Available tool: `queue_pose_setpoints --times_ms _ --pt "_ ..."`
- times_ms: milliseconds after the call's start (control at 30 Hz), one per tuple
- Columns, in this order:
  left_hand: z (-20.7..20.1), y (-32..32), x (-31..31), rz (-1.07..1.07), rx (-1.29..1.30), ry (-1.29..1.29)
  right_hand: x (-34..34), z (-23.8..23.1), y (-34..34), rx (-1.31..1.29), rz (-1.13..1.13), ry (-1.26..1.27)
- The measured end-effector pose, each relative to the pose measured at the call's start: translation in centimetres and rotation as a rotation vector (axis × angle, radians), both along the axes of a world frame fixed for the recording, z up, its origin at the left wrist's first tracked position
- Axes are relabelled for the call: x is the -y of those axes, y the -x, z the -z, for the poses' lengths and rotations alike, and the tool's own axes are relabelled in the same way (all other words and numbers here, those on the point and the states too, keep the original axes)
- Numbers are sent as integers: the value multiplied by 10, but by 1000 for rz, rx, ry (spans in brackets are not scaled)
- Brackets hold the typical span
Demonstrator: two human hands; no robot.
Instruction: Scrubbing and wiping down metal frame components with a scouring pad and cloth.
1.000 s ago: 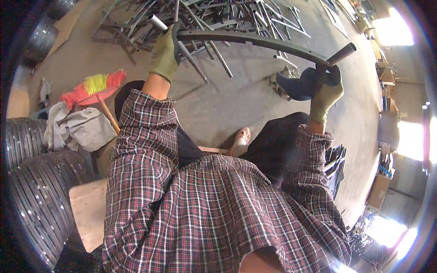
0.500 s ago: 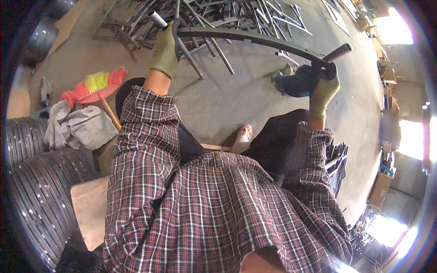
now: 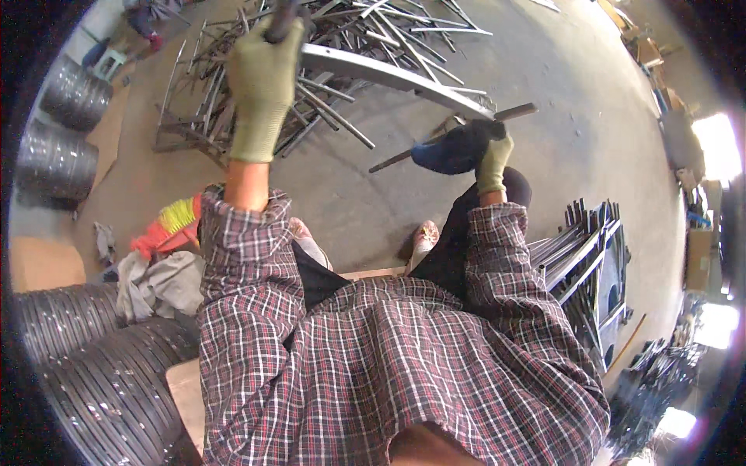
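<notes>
You've got both gloved hands, left hand (image 3: 260, 93) and right hand (image 3: 492, 159), clenched on the curved metal bar (image 3: 388, 76) above the scrap pile (image 3: 350, 31); keep wrists level, grip even.

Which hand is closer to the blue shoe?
The right hand. It grips the curved metal bar right beside the blue shoe, nearly touching it. The left hand holds the bar's other end, far off.
</notes>
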State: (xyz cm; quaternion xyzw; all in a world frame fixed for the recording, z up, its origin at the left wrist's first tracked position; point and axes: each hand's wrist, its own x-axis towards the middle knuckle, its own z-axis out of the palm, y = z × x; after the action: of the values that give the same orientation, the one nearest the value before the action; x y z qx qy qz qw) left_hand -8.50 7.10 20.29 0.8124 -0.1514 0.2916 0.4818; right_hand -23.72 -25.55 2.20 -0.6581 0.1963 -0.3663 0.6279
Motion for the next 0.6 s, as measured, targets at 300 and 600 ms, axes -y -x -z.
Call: queue_pose_setpoints --times_ms 300,600 --pt "3 23 19 -10 -43 -314 16 46 -5 -99 36 -122" --pt "-2 31 15 60 96 -237 -8 30 -4 -69 177 36"
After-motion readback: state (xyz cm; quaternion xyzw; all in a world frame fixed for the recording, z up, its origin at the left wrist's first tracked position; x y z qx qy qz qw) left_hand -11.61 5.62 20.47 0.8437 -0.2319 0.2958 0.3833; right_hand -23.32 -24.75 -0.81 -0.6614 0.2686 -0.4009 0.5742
